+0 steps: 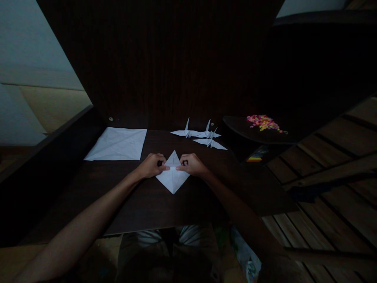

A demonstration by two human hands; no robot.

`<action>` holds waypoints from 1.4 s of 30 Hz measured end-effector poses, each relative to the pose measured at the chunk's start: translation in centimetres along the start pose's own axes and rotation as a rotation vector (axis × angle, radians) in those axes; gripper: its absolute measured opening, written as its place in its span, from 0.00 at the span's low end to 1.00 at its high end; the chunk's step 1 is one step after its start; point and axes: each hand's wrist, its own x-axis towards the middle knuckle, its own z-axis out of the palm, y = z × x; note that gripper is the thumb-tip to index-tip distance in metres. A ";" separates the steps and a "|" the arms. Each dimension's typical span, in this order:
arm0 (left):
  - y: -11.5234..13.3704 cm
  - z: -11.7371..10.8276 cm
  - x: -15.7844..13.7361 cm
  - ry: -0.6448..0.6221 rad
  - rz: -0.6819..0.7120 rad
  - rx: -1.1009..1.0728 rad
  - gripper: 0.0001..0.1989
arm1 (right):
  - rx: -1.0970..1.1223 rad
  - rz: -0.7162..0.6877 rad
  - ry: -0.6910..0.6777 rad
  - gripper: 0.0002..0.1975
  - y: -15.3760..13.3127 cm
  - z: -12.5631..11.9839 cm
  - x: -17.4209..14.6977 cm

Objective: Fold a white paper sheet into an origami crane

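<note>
A folded white paper (173,182), diamond-shaped with a crease down its middle, lies on the dark desk in front of me. My left hand (152,165) grips its left side, fingers curled and thumb pressed near the centre. From the other side my right hand (192,164) holds it the same way, its thumb almost meeting the left one. The paper's top and bottom points show; its side edges are partly hidden by my hands. Behind it stand several folded paper cranes (211,142) with pointed wings and necks.
White paper sheets (118,143) lie at the desk's back left. A raised rim (50,143) bounds the left side, and a tall dark panel (165,67) rises behind. On a rounded shelf (235,124) at right sits a heap of small colourful pieces (263,122).
</note>
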 end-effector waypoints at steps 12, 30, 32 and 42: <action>1.1 -0.1 -1.2 0.092 0.261 0.262 0.07 | -0.444 -0.110 0.114 0.07 -1.6 0.3 -1.5; 0.8 0.7 -3.3 -0.193 0.166 0.540 0.40 | -0.365 0.017 -0.257 0.40 -2.9 -0.2 -4.5; 0.9 0.9 -3.2 -0.205 0.146 0.552 0.42 | -0.346 0.024 -0.230 0.41 -2.9 0.0 -4.5; 1.1 1.6 -3.7 -0.193 0.140 0.585 0.41 | -0.368 -0.033 -0.192 0.42 -2.3 0.6 -5.0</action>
